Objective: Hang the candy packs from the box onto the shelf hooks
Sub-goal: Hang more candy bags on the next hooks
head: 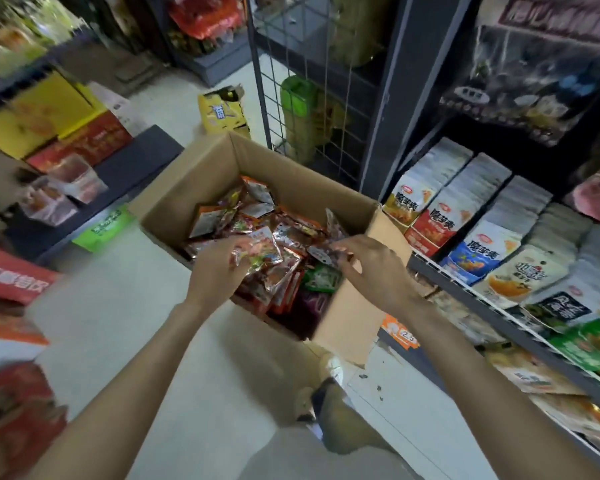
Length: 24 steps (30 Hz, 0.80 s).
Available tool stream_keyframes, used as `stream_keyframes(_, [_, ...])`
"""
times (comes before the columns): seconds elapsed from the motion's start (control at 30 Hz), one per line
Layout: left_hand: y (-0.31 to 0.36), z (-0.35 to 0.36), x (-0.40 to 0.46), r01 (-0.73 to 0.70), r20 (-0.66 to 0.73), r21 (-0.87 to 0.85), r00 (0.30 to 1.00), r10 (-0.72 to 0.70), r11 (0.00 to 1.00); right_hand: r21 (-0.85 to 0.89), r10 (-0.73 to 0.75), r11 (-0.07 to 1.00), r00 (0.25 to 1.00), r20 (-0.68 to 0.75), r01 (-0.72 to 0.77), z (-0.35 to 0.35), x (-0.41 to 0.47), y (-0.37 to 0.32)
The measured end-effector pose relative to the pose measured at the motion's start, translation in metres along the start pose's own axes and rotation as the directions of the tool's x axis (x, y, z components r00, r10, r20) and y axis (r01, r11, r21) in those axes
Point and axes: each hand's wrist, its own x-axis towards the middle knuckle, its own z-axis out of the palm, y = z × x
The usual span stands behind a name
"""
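Both hands are in the cardboard box (pixel 201 174), left hand (pixel 219 268) gripping a candy pack (pixel 262 249), right hand (pixel 371 268) at 3 o'clock pinching another pack (pixel 321 253).

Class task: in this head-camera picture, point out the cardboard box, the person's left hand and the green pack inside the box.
cardboard box (pixel 194 181): head view, on its bare inner wall.
left hand (pixel 215 268): head view, on the back of the hand.
green pack (pixel 321 279): head view, on its visible front face.
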Motion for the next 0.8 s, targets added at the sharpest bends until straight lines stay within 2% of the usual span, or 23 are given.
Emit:
stream_keyframes(0.1, [-0.018, 0.006, 0.027, 0.037, 0.001, 0.060, 0.999, -0.037, 0.998, -0.048, 0.039, 0.998, 0.992, 0.119, -0.033, 0.017, 0.047, 0.002])
stream_keyframes(0.23, [-0.047, 0.023, 0.075, 0.038, 0.185, 0.065, 0.981, -0.050, 0.997, -0.129, 0.140, 0.985, 0.960, 0.243, -0.111, 0.056, 0.105, 0.013])
stream_keyframes(0.33, [-0.069, 0.045, 0.111, -0.025, 0.321, 0.201, 0.946, -0.042, 0.979, -0.246, 0.236, 0.955, 0.927, 0.292, -0.165, 0.091, 0.140, 0.024])
stream_keyframes(0.43, [-0.083, 0.067, 0.138, -0.166, 0.410, 0.431, 0.912, -0.029, 0.887, -0.385, 0.383, 0.882, 0.888, 0.253, -0.271, 0.119, 0.163, 0.033])
stream_keyframes(0.5, [-0.089, 0.078, 0.149, -0.253, 0.478, 0.494, 0.878, -0.017, 0.832, -0.442, 0.450, 0.836, 0.867, 0.215, -0.324, 0.135, 0.172, 0.041])
stream_keyframes(0.6, [-0.098, 0.090, 0.157, -0.297, 0.615, 0.491, 0.784, -0.085, 0.819, -0.473, 0.490, 0.813, 0.838, 0.239, -0.340, 0.150, 0.177, 0.047])
stream_keyframes(0.67, [-0.103, 0.097, 0.156, -0.288, 0.668, 0.450, 0.737, -0.104, 0.845, -0.488, 0.475, 0.814, 0.844, 0.248, -0.315, 0.155, 0.177, 0.046])
stream_keyframes(0.73, [-0.104, 0.099, 0.155, -0.247, 0.685, 0.394, 0.721, -0.104, 0.885, -0.539, 0.439, 0.799, 0.870, 0.222, -0.266, 0.156, 0.178, 0.043])
stream_keyframes(0.8, [-0.104, 0.100, 0.156, -0.253, 0.669, 0.401, 0.738, -0.092, 0.881, -0.614, 0.386, 0.763, 0.904, 0.183, -0.202, 0.158, 0.180, 0.040])
